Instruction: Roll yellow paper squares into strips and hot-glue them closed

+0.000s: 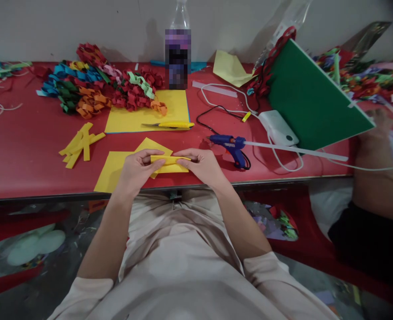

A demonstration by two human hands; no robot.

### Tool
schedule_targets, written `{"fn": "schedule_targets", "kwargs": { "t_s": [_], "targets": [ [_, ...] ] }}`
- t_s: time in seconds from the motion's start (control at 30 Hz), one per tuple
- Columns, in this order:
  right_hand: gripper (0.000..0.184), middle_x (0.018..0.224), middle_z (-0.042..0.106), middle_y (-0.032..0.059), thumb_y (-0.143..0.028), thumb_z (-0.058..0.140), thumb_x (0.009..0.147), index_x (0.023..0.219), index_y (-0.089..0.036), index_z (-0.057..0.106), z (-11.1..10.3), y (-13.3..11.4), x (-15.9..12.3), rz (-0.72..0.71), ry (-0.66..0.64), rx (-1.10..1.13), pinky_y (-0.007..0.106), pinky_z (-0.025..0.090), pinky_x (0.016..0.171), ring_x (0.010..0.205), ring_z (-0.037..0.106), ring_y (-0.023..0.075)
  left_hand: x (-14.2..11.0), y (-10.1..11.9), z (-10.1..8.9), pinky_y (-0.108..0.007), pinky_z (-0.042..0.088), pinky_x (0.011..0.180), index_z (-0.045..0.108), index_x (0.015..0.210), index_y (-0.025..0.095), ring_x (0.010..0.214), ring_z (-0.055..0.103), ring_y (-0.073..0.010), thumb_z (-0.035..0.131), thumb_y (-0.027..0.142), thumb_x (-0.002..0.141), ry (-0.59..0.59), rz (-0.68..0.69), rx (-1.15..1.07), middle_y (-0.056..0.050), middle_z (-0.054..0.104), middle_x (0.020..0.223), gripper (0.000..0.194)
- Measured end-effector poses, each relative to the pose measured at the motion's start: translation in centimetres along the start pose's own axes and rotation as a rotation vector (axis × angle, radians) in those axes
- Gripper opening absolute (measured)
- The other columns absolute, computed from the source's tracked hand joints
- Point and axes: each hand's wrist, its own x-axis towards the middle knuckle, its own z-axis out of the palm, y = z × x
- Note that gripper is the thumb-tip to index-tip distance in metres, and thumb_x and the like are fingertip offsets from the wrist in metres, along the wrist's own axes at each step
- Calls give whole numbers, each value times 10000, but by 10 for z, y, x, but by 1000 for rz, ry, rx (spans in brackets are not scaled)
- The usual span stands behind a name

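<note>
Head cam had you looking straight down at the near edge of the red table (23,151), and both your hands were pinched on the same thing: a folded yellow paper strip (170,161). Your left hand (138,171) gripped its left end, thumb and fingertips clamped on it, and your right hand (201,165) had the right end the same way, so neither hand was free or nearer than the other. The strip's long axis ran left to right, roughly level with the table edge, spanning the gap between your two hands, just above a yellow paper sheet (111,171) lying flat underneath. Off to the left sat a little heap of cut yellow strips (79,144), well apart from your hands. A yellow-handled cutter (173,125) lay further back on another yellow sheet (143,116), and the blue glue gun (231,146) was near your right hand, nozzle pointing left. Someone else's arm showed at the far right, holding a green board (306,100).
</note>
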Motion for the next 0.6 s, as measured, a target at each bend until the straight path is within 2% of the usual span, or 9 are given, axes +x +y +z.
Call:
{"fn": "schedule_targets", "kwargs": {
  "t_s": [0.2,0.37,0.6],
  "targets": [
    [288,1017,805,58,-360,771,798,1020,-180,800,0,4,2,-8,-12,-3,286,577,812,903,744,192,4,0,2,-209,552,678,815,941,169,794,711,-159,875,471,713,34,-22,72,-65,788,914,383],
    [296,1014,801,70,-367,738,830,1031,-158,794,2,-1,3,-34,-45,-68,274,562,798,886,735,185,4,-1,4,-221,547,718,827,904,175,796,700,-166,878,425,710,45,23,69,-48,784,872,320],
    [288,866,800,56,-422,726,842,856,-145,805,12,-7,8,-96,-8,-200,263,513,738,807,716,190,-1,-5,3,-246,525,742,834,890,173,819,686,-193,826,417,769,39,108,128,-33,786,863,272]
  ]
}}
